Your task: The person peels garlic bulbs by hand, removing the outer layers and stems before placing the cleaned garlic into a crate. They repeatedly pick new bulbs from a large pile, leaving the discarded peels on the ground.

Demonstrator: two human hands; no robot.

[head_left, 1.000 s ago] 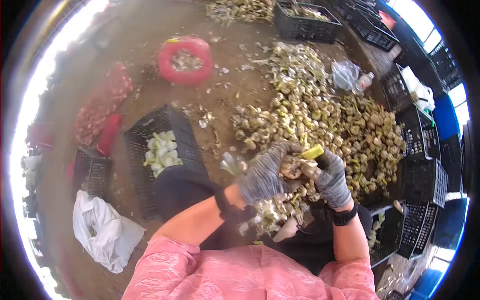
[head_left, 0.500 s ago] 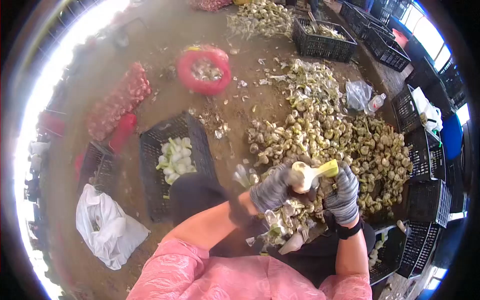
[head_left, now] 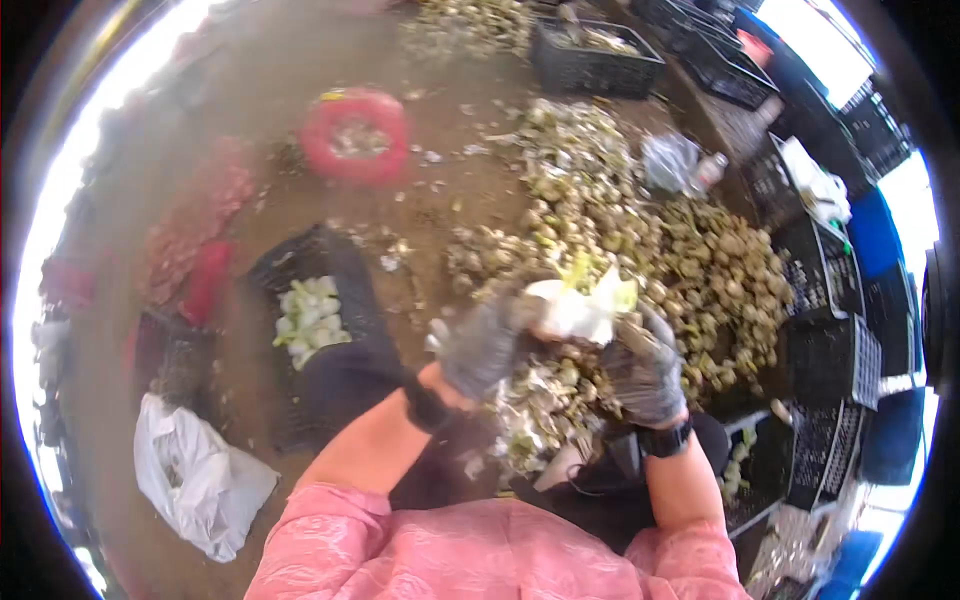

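Between my gloved hands is a garlic bulb (head_left: 575, 308) with white layers spread apart and a yellow-green stem end, blurred by motion. My left hand (head_left: 487, 345), in a grey glove, grips its left side. Closed on the stem side is my right hand (head_left: 645, 368), also gloved. Just beyond both hands lies a big heap of unpeeled garlic bulbs (head_left: 700, 290). Loose peelings (head_left: 545, 405) lie below the hands, by my legs. To the left, a black crate (head_left: 365, 290) holds several clean, peeled white bulbs (head_left: 312, 318).
A red mesh bag (head_left: 355, 137) stands open on the floor. Farther left lies a filled red mesh sack (head_left: 200, 225), with a white plastic bag (head_left: 200, 480) nearer me. Black crates (head_left: 825, 360) line the right side. A clear bottle (head_left: 710, 170) is behind the heap.
The garlic's outer layers have been pulled apart and now spread white between my hands. The view has shifted, so the surroundings sit further left and slightly higher.
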